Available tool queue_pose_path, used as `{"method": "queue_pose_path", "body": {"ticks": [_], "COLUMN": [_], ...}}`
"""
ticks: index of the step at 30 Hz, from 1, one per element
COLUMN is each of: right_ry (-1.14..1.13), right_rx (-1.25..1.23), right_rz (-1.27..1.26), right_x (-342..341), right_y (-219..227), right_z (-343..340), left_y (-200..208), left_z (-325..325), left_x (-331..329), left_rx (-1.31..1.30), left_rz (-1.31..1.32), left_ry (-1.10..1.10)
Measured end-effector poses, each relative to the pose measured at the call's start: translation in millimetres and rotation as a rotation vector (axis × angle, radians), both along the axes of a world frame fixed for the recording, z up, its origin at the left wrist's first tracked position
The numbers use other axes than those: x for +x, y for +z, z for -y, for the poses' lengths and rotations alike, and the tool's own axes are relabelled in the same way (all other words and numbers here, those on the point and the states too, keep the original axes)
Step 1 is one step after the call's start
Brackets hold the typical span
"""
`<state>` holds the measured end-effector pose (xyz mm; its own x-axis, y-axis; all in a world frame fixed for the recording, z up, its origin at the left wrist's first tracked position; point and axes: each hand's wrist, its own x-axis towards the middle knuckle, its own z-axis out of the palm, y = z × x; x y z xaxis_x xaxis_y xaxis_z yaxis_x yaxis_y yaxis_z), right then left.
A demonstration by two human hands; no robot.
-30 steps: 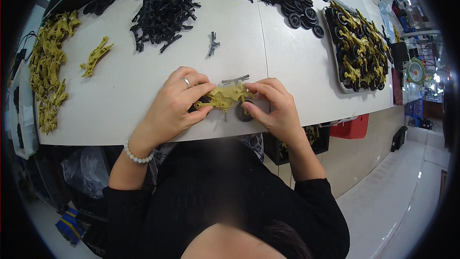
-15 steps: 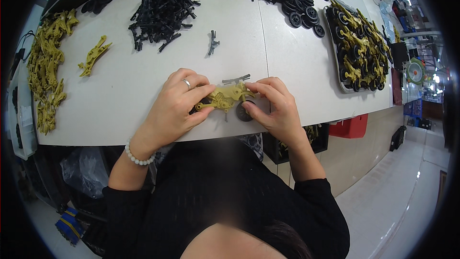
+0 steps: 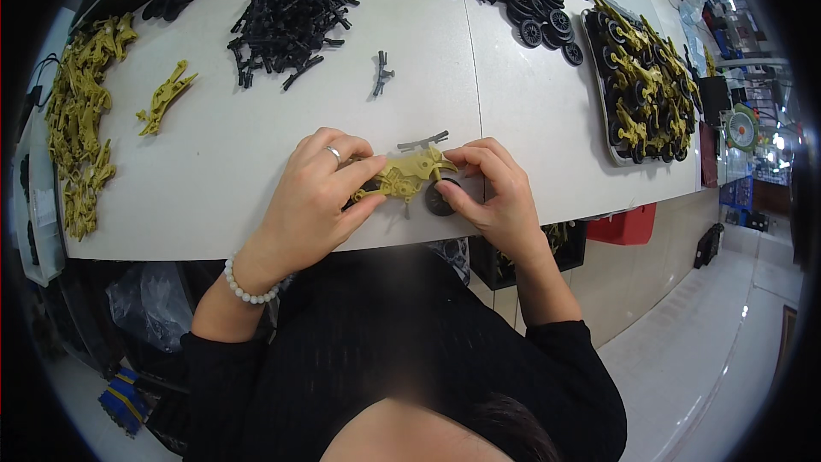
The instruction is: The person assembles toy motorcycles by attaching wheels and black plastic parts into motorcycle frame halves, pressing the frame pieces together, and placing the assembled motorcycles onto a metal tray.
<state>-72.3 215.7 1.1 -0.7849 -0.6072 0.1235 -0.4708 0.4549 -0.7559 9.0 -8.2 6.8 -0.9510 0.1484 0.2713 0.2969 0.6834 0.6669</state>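
Near the table's front edge, a yellow toy motorcycle body (image 3: 409, 173) is held between both hands. My left hand (image 3: 318, 184), with a ring and a white bead bracelet, pinches its left end, where a dark wheel is mostly hidden behind the fingers. My right hand (image 3: 494, 188) grips the right end with thumb and fingers, close to a black wheel (image 3: 441, 198) below the front fork. A dark handlebar piece (image 3: 423, 141) shows just beyond the body. Farther back, another black handlebar piece (image 3: 381, 74) lies alone on the white table (image 3: 291, 111).
Yellow body parts (image 3: 85, 120) are heaped at the left, with one loose yellow body (image 3: 165, 98) beside them. Black handlebar pieces (image 3: 286, 21) and black wheels (image 3: 532, 8) lie in piles at the back. A tray of assembled yellow motorcycles (image 3: 641, 85) stands at the right.
The motorcycle body and my hands have shifted very slightly. The black wheel by my right thumb sits a little farther right. Both hands keep their hold.
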Motion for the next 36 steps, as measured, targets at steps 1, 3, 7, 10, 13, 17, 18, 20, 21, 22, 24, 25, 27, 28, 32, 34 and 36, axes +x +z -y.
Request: {"method": "queue_pose_path", "body": {"ticks": [1,3,7,10,13,17,18,20,21,22,24,25,27,28,32,34,36], "right_ry": [0.002,0.005,-0.007,-0.007,-0.016,-0.006,-0.019,-0.035,-0.064,-0.093,-0.119,-0.148,-0.155,-0.161,-0.146,-0.121,-0.126], "right_rx": [0.005,0.002,-0.026,0.026,0.11,0.204,0.214,0.225,0.118,0.01,-0.091,-0.193,-0.24,-0.289,-0.309,-0.348,-0.333], "right_rz": [0.009,0.02,0.046,0.034,0.035,-0.069,-0.061,-0.056,0.078,0.213,0.354,0.493,0.536,0.579,0.544,0.531,0.529], "right_x": [0.1,0.0,0.4,0.8,0.9,0.6,0.8,1.5,2.9,4.7,8.6,10.0,11.5,12.3,14.6,15.9,16.0], "right_y": [0.5,1.0,1.7,2.3,4.1,9.1,7.3,3.9,0.0,-2.5,0.5,3.1,7.6,8.8,4.3,1.9,-0.2], "right_z": [0.0,0.4,2.5,1.5,1.4,12.7,16.1,17.1,15.7,14.8,15.5,15.7,16.3,16.0,11.9,9.9,9.4], "left_y": [0.0,0.0,-1.9,-0.4,0.1,-3.2,-3.7,-3.1,-2.9,-3.6,-5.5,-6.3,-8.5,-9.6,-10.6,-9.2,-9.4], "left_z": [-0.5,-1.5,-3.9,-4.9,-5.1,-5.9,-6.6,-8.1,-8.9,-10.0,-11.8,-12.8,-14.4,-15.4,-14.6,-11.3,-10.0], "left_x": [0.3,1.2,0.3,0.2,0.2,2.8,4.0,6.3,7.3,8.9,12.7,14.1,15.4,15.7,19.3,19.1,17.6], "left_rx": [-0.006,-0.012,-0.023,-0.034,-0.045,-0.039,-0.039,-0.025,-0.024,-0.026,-0.028,0.03,0.09,0.14,0.366,0.348,0.33], "left_rz": [-0.003,-0.006,-0.018,-0.019,-0.019,-0.023,-0.023,-0.034,-0.035,-0.059,-0.081,-0.064,-0.048,-0.047,0.081,0.134,0.186], "left_ry": [0.001,0.003,0.015,0.017,0.008,0.019,0.02,0.042,0.043,0.057,0.073,0.077,0.08,0.115,0.197,0.185,0.168]}}
